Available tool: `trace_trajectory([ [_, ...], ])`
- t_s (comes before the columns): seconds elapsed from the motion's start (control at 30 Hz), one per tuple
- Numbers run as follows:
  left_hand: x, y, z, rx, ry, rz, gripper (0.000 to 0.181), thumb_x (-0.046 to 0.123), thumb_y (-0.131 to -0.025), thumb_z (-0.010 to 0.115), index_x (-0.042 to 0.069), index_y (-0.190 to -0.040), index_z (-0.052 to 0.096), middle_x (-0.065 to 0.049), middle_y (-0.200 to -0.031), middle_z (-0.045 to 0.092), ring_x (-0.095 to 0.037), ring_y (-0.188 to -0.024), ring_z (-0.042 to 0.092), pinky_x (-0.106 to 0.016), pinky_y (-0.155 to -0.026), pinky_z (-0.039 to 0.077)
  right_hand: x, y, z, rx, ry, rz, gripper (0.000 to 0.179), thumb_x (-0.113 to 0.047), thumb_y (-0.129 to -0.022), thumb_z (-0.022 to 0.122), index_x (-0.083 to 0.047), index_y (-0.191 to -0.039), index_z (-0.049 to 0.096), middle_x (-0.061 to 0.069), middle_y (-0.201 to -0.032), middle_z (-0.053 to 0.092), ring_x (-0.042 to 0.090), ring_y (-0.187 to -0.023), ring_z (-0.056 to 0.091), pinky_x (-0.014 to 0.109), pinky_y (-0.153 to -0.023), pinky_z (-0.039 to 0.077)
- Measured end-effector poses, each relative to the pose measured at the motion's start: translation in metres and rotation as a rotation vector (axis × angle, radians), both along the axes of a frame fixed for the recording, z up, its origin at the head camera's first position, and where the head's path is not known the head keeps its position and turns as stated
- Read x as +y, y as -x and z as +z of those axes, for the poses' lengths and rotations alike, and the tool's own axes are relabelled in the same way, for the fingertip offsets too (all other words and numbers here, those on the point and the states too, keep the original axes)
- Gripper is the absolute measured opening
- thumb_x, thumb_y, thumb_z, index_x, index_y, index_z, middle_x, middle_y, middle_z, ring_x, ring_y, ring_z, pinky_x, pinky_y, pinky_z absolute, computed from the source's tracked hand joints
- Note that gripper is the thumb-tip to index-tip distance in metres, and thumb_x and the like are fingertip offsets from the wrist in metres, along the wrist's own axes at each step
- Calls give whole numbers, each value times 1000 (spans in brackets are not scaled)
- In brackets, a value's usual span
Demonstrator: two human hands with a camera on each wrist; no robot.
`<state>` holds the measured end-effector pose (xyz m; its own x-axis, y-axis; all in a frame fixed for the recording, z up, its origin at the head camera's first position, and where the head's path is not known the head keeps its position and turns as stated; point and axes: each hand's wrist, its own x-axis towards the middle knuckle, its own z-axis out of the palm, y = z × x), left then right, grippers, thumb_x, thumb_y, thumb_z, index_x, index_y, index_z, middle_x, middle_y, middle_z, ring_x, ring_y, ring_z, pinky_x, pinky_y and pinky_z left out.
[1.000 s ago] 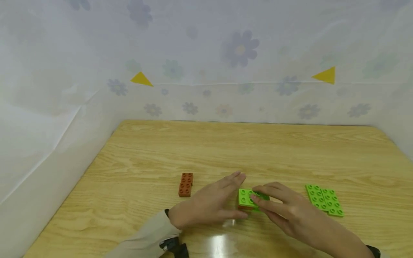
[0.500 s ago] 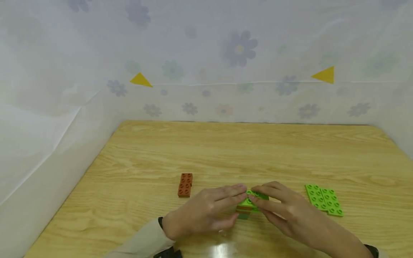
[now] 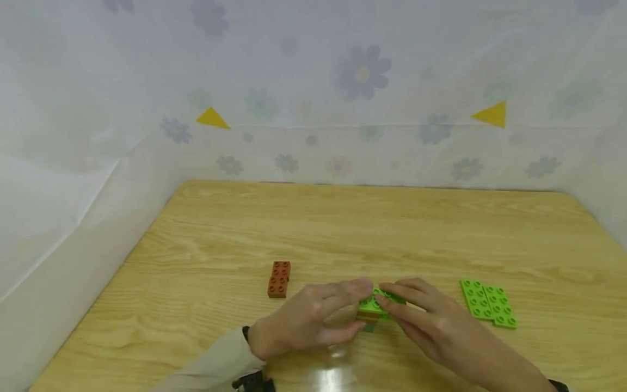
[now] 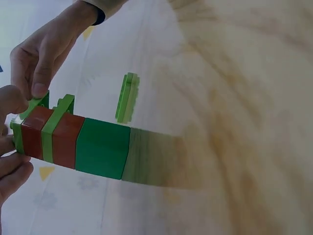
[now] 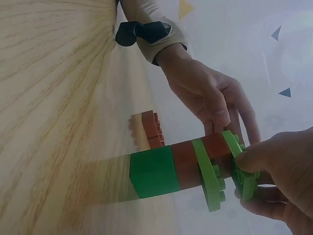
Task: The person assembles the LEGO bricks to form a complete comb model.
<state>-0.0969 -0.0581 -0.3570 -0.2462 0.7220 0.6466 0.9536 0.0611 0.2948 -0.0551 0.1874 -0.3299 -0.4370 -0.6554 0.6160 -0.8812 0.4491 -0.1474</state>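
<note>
A tower of toy building bricks [image 5: 186, 164] stands upright on the table. It has a dark green brick [image 4: 102, 148] at the bottom, then a brown brick, a light green plate, another brown brick and a light green plate [image 3: 368, 306] on top. Both light green plates jut out to the right. My left hand [image 3: 315, 316] grips the tower's upper end from the left, thumb on the near side and fingers on the far side. My right hand [image 3: 436, 321] pinches the top plate at its jutting end. Fingers partly hide the top studs.
Brown bricks [image 3: 279, 279] lie to the left on the wooden table [image 3: 313, 228]. Two light green plates [image 3: 489, 303] lie side by side to the right. A white flowered sheet [image 3: 313, 81] with yellow triangles hangs behind the table.
My left hand has come in from beside the tower, and its fingers and thumb have closed on the upper end. My right hand has stayed at the top plate.
</note>
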Motion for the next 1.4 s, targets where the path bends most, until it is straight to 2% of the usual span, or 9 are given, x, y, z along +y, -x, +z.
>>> trace_trajectory([
  [0.17, 3, 0, -2, -300, 107, 51, 70, 23, -94, 66, 3, -150, 30, -13, -144, 46, -18, -124, 53, -24, -101, 44, 0, -2, 0, -9, -2, -14, 40, -29, -106, 37, -9, -119, 70, 9, -119, 64, 21, -105, 59, 16, -90, 48],
  [0.4, 14, 6, -3, -455, 333, 161, 78, 48, -96, 54, 10, -155, 19, -12, -155, 28, -18, -140, 30, -34, -111, 33, 2, -1, 1, 11, -16, -11, 38, -30, -106, 38, -12, -124, 66, 7, -122, 62, 20, -107, 59, 14, -90, 48],
  [0.53, 16, 7, -2, -492, 374, 176, 80, 51, -97, 51, 9, -155, 17, -14, -156, 25, -19, -142, 25, -37, -112, 31, 3, 0, 1, 10, -18, -17, 39, -30, -106, 38, -12, -124, 67, 6, -122, 63, 19, -107, 59, 14, -90, 47],
  [0.77, 14, 9, -1, -478, 394, 172, 81, 53, -96, 50, 5, -154, 19, -15, -156, 25, -19, -143, 24, -36, -113, 30, 3, 0, 2, -17, -24, -30, 39, -31, -106, 37, -12, -124, 67, 5, -121, 64, 18, -108, 59, 15, -89, 48],
  [1.03, -18, 7, 14, -506, 457, 314, 79, 61, -95, 45, 11, -153, 28, -9, -156, 29, -21, -142, 29, -44, -111, 34, 2, 5, -7, 26, 81, 52, 35, -25, -104, 45, -4, -115, 71, 7, -128, 62, 24, -104, 62, 15, -94, 46],
  [1.1, -31, 8, 16, -448, 420, 364, 69, 53, -97, 50, 7, -147, 40, -11, -149, 41, -23, -136, 40, -43, -107, 39, 2, 8, -10, 48, 121, 81, 34, -23, -103, 47, -1, -111, 72, 10, -125, 63, 25, -102, 63, 16, -93, 47],
  [1.2, -50, 8, 17, -295, 348, 476, 51, 34, -95, 63, 0, -132, 57, -15, -127, 61, -20, -102, 65, -34, -89, 54, 1, 11, -13, 77, 159, 95, 34, -23, -102, 50, 1, -105, 74, 13, -117, 67, 23, -103, 65, 17, -94, 47],
  [1.33, -69, 6, 17, -148, 336, 668, 29, 22, -88, 73, -1, -105, 69, -10, -89, 69, -14, -65, 61, -22, -56, 52, 1, 13, -13, 99, 176, 91, 35, -24, -102, 50, 1, -100, 75, 15, -111, 69, 19, -106, 65, 18, -93, 47],
  [1.4, -73, 3, 18, -125, 385, 756, 25, 23, -88, 73, -1, -93, 70, -6, -73, 64, -15, -63, 59, -21, -50, 48, 2, 13, -13, 104, 180, 95, 35, -24, -102, 51, 1, -100, 75, 15, -112, 69, 16, -110, 64, 17, -92, 48],
])
